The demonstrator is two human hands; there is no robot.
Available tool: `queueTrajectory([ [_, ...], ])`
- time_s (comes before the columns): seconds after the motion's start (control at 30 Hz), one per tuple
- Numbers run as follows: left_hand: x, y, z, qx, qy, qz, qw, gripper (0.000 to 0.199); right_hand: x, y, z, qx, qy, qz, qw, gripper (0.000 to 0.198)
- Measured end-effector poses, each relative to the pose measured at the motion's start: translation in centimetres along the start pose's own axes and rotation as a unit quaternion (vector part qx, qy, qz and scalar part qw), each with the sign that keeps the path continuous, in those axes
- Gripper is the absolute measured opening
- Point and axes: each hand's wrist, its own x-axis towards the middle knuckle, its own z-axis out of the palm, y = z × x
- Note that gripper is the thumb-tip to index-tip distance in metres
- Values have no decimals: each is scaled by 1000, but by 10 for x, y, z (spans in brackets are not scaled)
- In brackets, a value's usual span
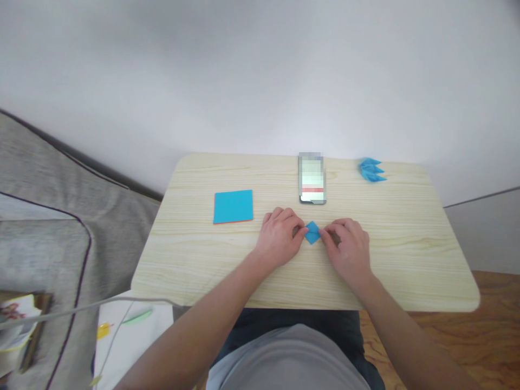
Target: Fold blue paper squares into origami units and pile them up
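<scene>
Squarely between the two hands, a small blue folded paper (312,233) lies as a diamond on the pale wooden counter (410,254), a little right of the counter's middle. The left hand (281,236) pinches its left corner between thumb and fingers; the right hand (348,245) pinches the opposite corner in the same way. Both forearms cross the front edge, and between them a wedge of wood runs from the paper back toward the person's body.

The widest room for moving is to the right: wood grain reaches from the right hand to the slanting right edge and its rounded front corner. On the left, a flat blue sheet or stack with a thin red border (233,206) sits near the left hand, well in from the left edge. Ahead, a phone (312,177) stands close beyond the fingers, its far end reaching the back edge by the white wall (260,76), so space that way is tight. Toward the back right corner, a spiky blue folded piece (371,170) rests near the back edge, its three points facing right, well apart from the right hand.
</scene>
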Motion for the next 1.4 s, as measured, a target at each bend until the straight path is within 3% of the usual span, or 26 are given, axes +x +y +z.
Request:
queueTrajectory([
  [0.53,0,5,3,17,13,-16,1000,10,2,-13,-1,-74,-3,-14,997,22],
  [0.87,0,8,3,20,15,-23,999,4,0,-12,0,-41,-5,-10,999,15],
  [1.0,-1,6,2,7,4,-1,1000,22,0,-11,-2,-31,-15,-13,999,16],
  [1.2,-2,2,4,2,2,7,1000,26,-4,-4,-6,-16,-17,-13,1000,18],
  [1.4,-1,2,4,3,16,-9,1000,7,0,-15,-4,-27,-11,0,1000,15],
])
